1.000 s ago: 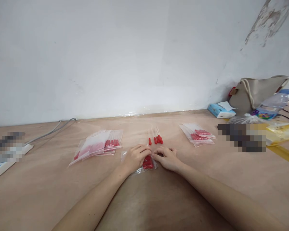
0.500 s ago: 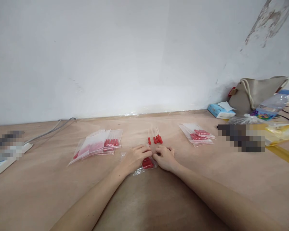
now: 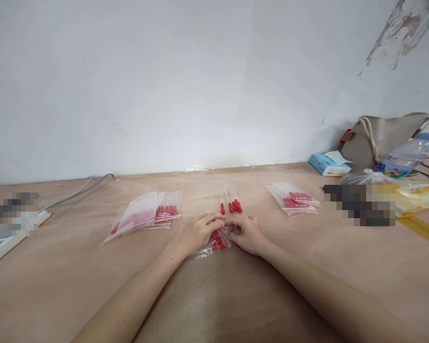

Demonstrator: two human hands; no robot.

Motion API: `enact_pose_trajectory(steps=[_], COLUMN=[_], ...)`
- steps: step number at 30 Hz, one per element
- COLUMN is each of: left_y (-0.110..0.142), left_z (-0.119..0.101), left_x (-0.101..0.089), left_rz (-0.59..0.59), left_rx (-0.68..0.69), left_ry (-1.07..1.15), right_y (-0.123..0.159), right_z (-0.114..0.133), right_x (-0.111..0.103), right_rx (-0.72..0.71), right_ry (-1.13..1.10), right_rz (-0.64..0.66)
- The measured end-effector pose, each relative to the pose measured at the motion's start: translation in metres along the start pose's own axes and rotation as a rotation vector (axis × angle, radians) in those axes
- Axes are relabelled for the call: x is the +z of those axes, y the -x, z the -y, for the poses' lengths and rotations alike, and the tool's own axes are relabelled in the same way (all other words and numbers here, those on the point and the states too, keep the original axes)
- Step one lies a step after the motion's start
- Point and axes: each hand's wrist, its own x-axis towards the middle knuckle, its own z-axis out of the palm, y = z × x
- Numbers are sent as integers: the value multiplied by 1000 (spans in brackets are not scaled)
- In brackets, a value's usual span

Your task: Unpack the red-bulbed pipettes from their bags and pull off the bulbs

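Note:
A small clear plastic bag (image 3: 219,242) with red pieces inside lies flat on the table in front of me. My left hand (image 3: 202,231) rests over its left side, fingers curled and closed on the upper part. From the right, my right hand (image 3: 245,232) pinches at the bag's top edge, and its fingertips meet those of the left hand. Just beyond my hands lie several pale thin sticks with red bulbous ends (image 3: 235,206), with one more red-ended stick (image 3: 222,208) a little apart to the left. My fingers hide part of the bag.
Filled clear bags lie in an overlapping pile (image 3: 139,214) at left and a smaller pile (image 3: 293,199) at right. A power strip (image 3: 17,243) is far left. A tissue pack (image 3: 329,164), a beige bag (image 3: 393,136) and a plastic bottle (image 3: 411,155) stand back right.
My right fingertips have moved slightly left and up to meet the left ones at the bag's top edge. The view has shifted a little; the piles lie as before.

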Motion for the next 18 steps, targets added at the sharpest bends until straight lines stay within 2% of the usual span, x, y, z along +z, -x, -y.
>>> enact_pose_trajectory(steps=[3,7,11,18], left_y=[6,30,48,43], left_z=[-4,-5,-2,0], left_x=[-1,5,11,11], left_rz=[-5,-3,12,31], left_rx=[-97,-263,-294,-313], left_ry=[107,284,398,506], right_y=[0,0,-1,-1], right_z=[-1,-2,0,11], right_x=[-4,-7,-9,-9], right_rx=[-2,-7,-6,38], right_ry=[2,-29,-20,-89], right_rz=[58,88,110,102])
